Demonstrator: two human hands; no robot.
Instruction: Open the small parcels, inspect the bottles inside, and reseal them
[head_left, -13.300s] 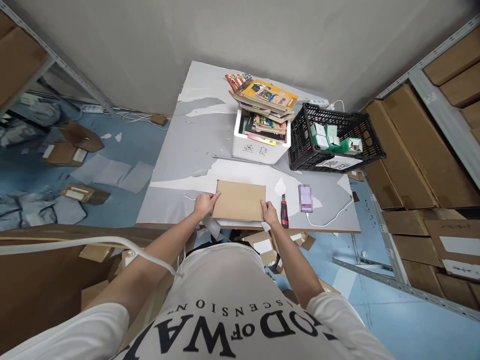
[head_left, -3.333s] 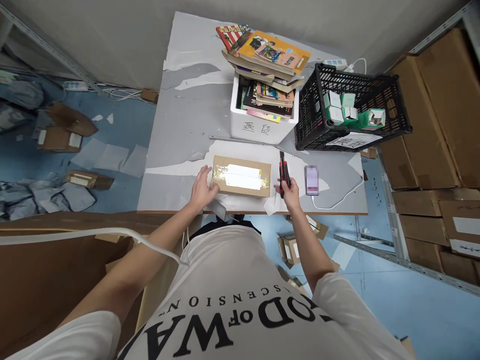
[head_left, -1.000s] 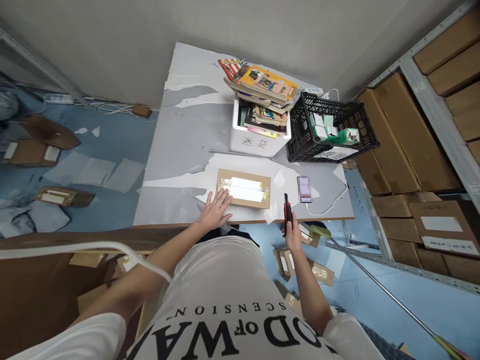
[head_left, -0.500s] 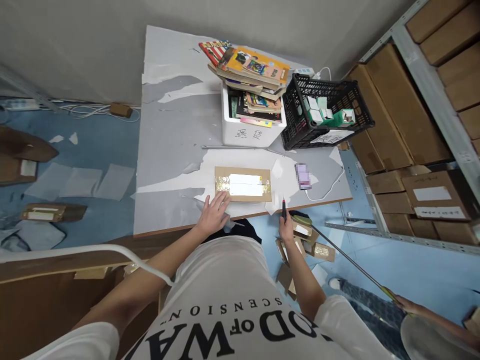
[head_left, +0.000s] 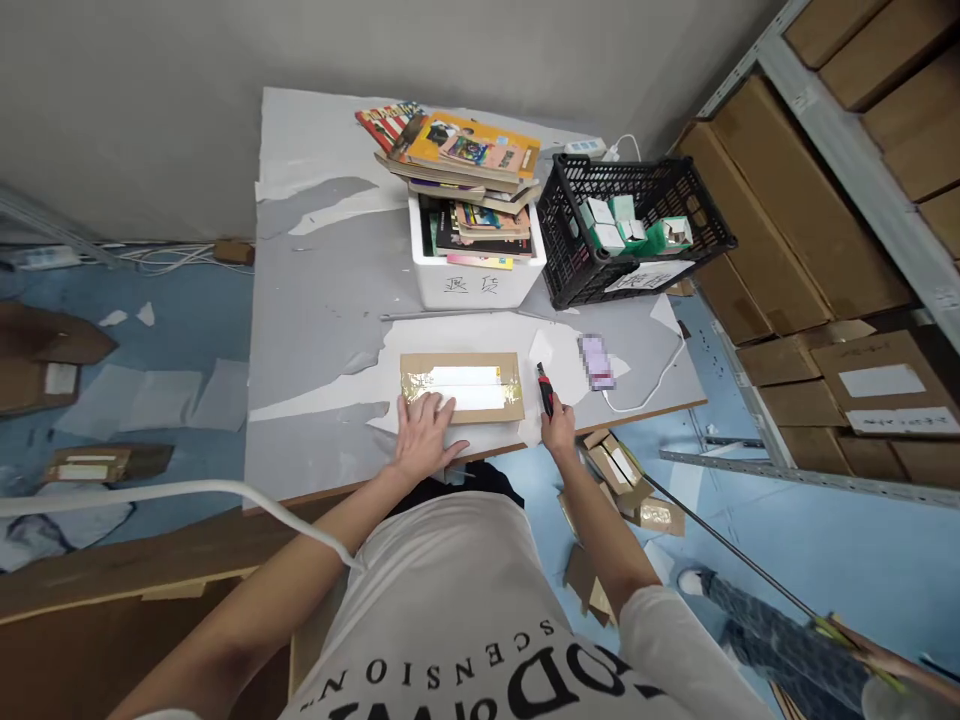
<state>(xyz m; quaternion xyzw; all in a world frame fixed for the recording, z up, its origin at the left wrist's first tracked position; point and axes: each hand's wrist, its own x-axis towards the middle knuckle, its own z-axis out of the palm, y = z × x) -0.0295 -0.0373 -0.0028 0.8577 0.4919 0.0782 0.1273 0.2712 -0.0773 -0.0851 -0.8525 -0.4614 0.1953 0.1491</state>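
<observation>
A taped cardboard box with a white label lies flat on the grey table, near its front edge. My left hand rests with fingers apart on the box's near left part. Just right of the box, my right hand is closed around a red and black utility knife, whose tip points away from me. Whether the blade is out is too small to tell. White paper scraps lie beside and under the box.
Behind the box stand a white bin heaped with books and a black crate holding small boxes. A phone with a white cable lies at the right. Opened cartons litter the floor. Another person's leg and a long pole show lower right.
My right hand has brought the knife up over the table edge, closer to the box's right end. My left hand stays on the box. The whole view has shifted slightly.
</observation>
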